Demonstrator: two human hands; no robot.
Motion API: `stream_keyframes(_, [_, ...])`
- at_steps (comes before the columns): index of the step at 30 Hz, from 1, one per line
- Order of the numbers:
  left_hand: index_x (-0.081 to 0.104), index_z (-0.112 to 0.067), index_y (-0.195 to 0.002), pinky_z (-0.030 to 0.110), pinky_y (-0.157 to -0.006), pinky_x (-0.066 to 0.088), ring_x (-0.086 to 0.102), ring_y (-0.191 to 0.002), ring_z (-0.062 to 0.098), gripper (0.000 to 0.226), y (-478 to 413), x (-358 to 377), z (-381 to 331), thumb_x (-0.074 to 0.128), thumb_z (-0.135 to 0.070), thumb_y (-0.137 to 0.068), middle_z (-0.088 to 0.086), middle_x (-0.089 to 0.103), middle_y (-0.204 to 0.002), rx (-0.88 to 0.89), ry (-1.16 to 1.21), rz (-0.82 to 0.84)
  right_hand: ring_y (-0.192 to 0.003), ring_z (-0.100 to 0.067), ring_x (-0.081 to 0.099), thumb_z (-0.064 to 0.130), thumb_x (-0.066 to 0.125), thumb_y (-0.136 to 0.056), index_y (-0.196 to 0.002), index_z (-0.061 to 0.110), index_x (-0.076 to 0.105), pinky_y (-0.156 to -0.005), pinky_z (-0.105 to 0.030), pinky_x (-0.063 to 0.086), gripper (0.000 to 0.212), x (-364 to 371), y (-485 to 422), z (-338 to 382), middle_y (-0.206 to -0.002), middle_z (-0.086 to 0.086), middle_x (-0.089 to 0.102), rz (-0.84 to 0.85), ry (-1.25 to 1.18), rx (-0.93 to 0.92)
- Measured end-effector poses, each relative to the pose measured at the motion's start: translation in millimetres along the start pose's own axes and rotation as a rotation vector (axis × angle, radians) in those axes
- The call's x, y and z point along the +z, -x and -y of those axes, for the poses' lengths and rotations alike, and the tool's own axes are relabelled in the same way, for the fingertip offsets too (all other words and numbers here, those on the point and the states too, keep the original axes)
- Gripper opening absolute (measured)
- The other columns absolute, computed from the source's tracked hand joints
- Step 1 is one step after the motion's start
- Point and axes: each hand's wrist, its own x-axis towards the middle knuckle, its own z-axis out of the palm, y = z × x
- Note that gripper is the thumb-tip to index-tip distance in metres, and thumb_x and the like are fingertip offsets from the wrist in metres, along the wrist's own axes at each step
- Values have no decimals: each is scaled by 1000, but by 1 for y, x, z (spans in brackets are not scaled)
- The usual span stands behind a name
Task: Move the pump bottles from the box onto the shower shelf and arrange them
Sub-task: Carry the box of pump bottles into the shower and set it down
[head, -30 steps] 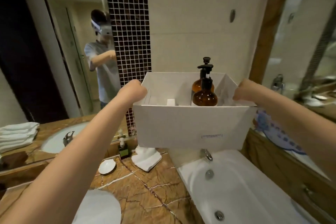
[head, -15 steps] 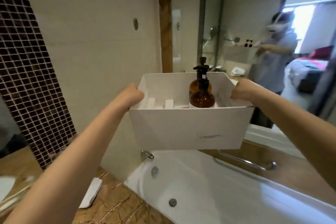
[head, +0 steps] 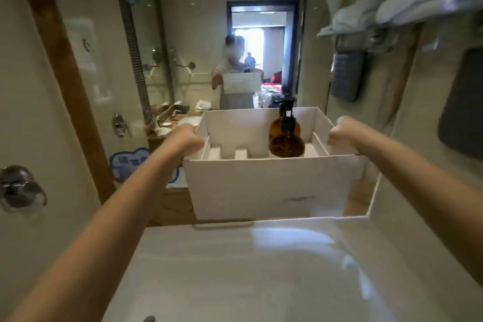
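I hold a white cardboard box [head: 266, 185] in mid-air above a bathtub. My left hand [head: 187, 136] grips its left rim and my right hand [head: 341, 131] grips its right rim. Two amber pump bottles with black pumps stand upright in the box's right part, the near one [head: 286, 148] in front of the far one [head: 295, 127], which it partly hides. White dividers sit in the left part of the box. No shower shelf is clearly visible.
The white bathtub [head: 248, 269] fills the lower view. A chrome tap fitting [head: 21, 188] sticks out of the left wall. A mirror [head: 183, 47] ahead reflects the room. A rack with folded towels [head: 392, 13] hangs at the upper right.
My view has swung right from the marble counter and mosaic wall to face along the tub. The box has travelled with both hands; the bottles kept their places.
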Motion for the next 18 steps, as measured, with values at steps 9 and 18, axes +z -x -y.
stream_keyframes(9, [54, 0, -74, 42, -68, 47, 58, -82, 31, 6, 45, 121, -142, 51, -2, -78, 16, 54, -73, 268, 80, 133, -81, -32, 62, 14, 59, -82, -92, 1, 61, -67, -39, 50, 16, -98, 76, -172, -77, -14, 57, -177, 114, 322])
stream_keyframes(18, [55, 8, -96, 29, -53, 36, 53, -67, 27, 20, 108, 222, -262, 51, -6, -81, 8, 51, -72, 513, 56, 350, -61, -21, 50, 13, 64, -81, -83, 8, 52, -54, -27, 36, 13, -166, 197, -296, -71, -8, 53, -290, 148, 584])
